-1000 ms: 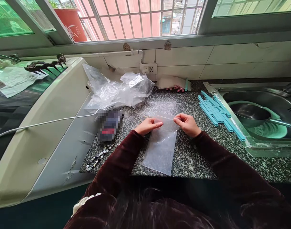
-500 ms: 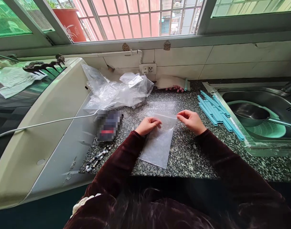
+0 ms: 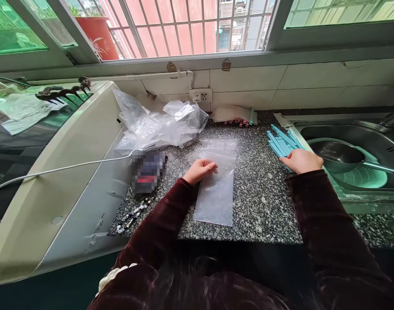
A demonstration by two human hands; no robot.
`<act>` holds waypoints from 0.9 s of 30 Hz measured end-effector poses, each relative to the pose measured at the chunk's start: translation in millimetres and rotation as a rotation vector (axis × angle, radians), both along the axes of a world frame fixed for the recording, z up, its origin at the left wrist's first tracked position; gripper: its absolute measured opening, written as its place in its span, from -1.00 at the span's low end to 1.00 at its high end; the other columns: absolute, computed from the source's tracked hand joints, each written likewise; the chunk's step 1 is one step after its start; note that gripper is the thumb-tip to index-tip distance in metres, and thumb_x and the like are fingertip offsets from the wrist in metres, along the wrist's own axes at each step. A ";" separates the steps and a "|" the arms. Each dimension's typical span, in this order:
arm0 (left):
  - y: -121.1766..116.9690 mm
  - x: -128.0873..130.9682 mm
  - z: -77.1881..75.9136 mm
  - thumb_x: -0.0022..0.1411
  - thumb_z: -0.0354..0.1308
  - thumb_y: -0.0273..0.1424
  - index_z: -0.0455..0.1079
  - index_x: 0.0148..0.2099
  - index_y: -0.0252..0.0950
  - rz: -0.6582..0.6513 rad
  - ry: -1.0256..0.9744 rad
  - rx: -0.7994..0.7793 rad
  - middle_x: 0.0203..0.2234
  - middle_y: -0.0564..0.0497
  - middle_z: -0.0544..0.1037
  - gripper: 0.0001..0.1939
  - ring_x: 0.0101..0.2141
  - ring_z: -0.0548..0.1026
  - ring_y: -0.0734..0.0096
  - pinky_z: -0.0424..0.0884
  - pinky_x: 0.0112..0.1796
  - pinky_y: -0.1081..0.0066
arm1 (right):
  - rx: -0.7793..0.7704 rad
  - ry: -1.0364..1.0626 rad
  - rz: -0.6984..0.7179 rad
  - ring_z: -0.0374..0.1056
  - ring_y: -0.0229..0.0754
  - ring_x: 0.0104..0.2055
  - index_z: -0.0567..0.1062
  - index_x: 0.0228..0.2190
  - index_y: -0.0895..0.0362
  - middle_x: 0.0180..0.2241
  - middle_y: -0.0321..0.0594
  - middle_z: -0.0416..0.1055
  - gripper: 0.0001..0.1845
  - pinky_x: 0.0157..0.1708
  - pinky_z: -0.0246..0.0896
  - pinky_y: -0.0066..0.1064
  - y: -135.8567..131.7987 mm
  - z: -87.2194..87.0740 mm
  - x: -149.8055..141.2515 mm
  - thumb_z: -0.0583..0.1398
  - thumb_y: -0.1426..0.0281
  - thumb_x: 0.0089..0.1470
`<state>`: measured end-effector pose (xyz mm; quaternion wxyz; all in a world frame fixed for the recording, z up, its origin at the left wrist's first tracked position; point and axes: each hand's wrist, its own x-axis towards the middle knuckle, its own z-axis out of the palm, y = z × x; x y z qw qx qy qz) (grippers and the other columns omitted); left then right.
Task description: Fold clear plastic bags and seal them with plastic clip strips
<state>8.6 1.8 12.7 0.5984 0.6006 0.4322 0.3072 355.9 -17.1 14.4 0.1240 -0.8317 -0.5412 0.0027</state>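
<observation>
A clear plastic zip bag (image 3: 215, 202) lies on the speckled counter, its top end away from me. My left hand (image 3: 201, 171) is closed on the bag's left side near the top, thumb bent over it. Light blue flat strips (image 3: 280, 145) are piled loosely beside the sink. Over the near end of this pile is my right hand (image 3: 302, 161), its fingers curled with the thumb against the strips. The hand covers part of the pile, and what its fingertips hold, if anything, is hidden.
Crumpled clear bags (image 3: 164, 125) are heaped at the back left. Near them lie a blurred dark phone-like object (image 3: 149, 172) with a white cable (image 3: 70, 165) and a beaded string (image 3: 132, 215). A packet with pink ends (image 3: 232, 114) rests by the wall. A pan (image 3: 339, 155) sits in the sink (image 3: 371, 189).
My right hand has let go of the bag's top right corner and moved right to the blue strips. The bag now lies straighter; my left hand stays at its side.
</observation>
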 end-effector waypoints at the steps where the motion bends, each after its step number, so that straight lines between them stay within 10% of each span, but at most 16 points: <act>1: 0.5 -0.5 -0.3 -0.07 0.21 -0.14 0.37 -0.45 -0.40 -0.001 -0.008 -0.003 -0.59 -0.02 0.51 -0.63 -0.64 0.27 0.61 0.18 -0.56 0.53 | 0.039 -0.024 0.039 0.34 0.06 -0.35 0.29 -0.81 0.14 -0.62 -0.10 0.24 -0.47 -0.39 0.09 -0.16 -0.2 -1.2 1.2 0.19 -0.01 -0.15; 8: 3.9 -3.1 -3.0 -0.10 0.23 -0.14 0.39 -0.31 -0.41 -0.006 -0.033 -0.043 -0.62 0.03 0.50 -0.58 -0.65 0.27 0.60 0.16 -0.56 0.54 | -0.272 -0.049 -0.109 0.33 0.06 -0.35 0.33 -0.81 0.18 -0.58 -0.01 0.29 -0.56 -0.42 0.03 -0.19 -4.6 23.4 -18.3 0.30 0.13 -0.26; 27: 3.3 -0.1 4.4 -0.06 0.03 -0.50 0.34 -0.47 -0.36 0.042 -0.087 -0.148 -0.67 0.06 0.48 -0.92 -0.71 0.27 0.59 0.16 -0.62 0.54 | -0.275 -0.033 -0.097 0.33 0.04 -0.39 0.30 -0.80 0.16 -0.64 -0.09 0.26 -0.64 -0.44 0.06 -0.19 -3.4 24.8 -33.2 0.29 0.26 -0.25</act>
